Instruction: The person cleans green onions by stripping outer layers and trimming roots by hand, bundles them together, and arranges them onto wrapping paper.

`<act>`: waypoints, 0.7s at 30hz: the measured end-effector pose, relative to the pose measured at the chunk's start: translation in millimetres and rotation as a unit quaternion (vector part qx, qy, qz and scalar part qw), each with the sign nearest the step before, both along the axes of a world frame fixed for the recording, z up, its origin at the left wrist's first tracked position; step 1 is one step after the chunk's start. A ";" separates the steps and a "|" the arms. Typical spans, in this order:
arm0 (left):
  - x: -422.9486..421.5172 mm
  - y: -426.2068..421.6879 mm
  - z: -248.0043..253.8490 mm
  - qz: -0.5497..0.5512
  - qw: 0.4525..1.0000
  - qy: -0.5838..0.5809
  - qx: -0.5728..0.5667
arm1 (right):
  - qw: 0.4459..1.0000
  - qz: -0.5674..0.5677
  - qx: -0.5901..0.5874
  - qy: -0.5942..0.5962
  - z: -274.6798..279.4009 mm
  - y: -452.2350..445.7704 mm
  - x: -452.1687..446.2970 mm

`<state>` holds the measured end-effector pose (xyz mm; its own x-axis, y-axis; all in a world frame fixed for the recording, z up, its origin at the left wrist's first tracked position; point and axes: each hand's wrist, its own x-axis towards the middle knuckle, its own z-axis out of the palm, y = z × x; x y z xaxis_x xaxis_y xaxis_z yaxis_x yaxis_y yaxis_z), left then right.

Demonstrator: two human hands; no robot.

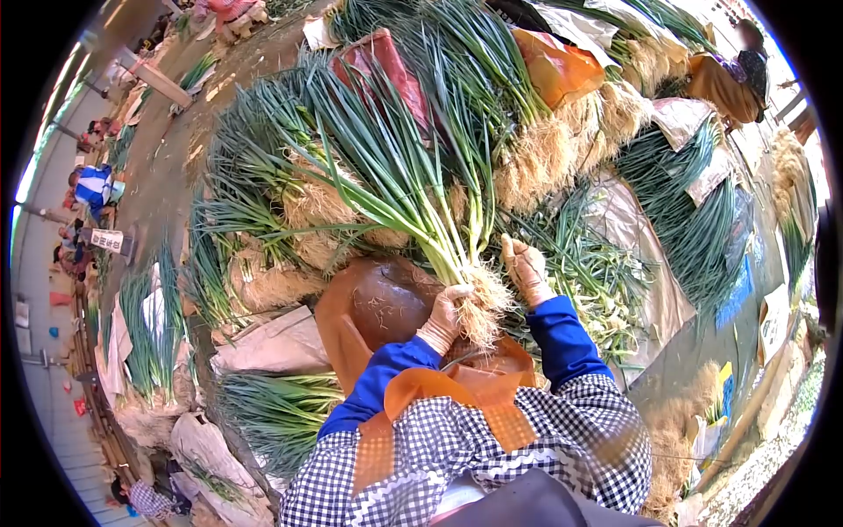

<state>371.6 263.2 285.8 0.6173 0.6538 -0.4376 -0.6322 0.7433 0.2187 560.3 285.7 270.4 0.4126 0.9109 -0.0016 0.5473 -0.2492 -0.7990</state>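
My left hand (443, 318) is closed round the lower stalks of a bunch of green onions (420, 206), just beside their roots. The long green leaves fan away from me, and the pale, stringy roots (483, 307) hang toward my lap. To the right of the bunch is my right hand (525, 270), its fingers curled together. Whether anything small is pinched in them I cannot make out. Below the hands lies a brown apron (373, 303) with bits of root scattered on it. Loose leaves and trimmings (584, 290) are heaped beside my right forearm.
Piles of green onions with roots (544, 158) surround me in front. More bundles lie at the right (694, 220), at the left (149, 325) and by my left elbow (281, 417). Sacking (654, 263) lies under the trimmings. Another person (742, 79) is at the upper right.
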 end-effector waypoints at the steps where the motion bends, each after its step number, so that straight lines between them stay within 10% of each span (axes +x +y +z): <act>1: 1.8 1.6 3.4 0.008 1.000 0.011 0.015 | 0.990 -0.025 -0.032 0.138 2.9 0.3 -1.5; 10: -4.7 0.3 -22.5 0.001 0.999 0.031 0.005 | 0.941 0.125 -0.044 -0.311 6.7 64.5 -12.7; 15: -3.0 1.5 -21.4 -0.001 0.999 0.052 0.004 | 0.925 0.197 -0.145 -0.291 44.1 49.1 -29.4; 18: 0.7 2.8 3.4 -0.006 0.999 0.041 0.020 | 0.946 0.197 -0.005 -0.257 5.1 37.3 -28.4; 21: 1.6 2.5 36.8 0.047 0.998 0.035 -0.016 | 0.968 0.232 -0.002 0.101 29.6 -19.5 -11.8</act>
<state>373.3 265.7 322.6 0.5215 0.6924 -0.4986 -0.6835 0.6888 0.2416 548.5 266.3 300.0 -0.0491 0.9979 -0.0432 0.4340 -0.0177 -0.9007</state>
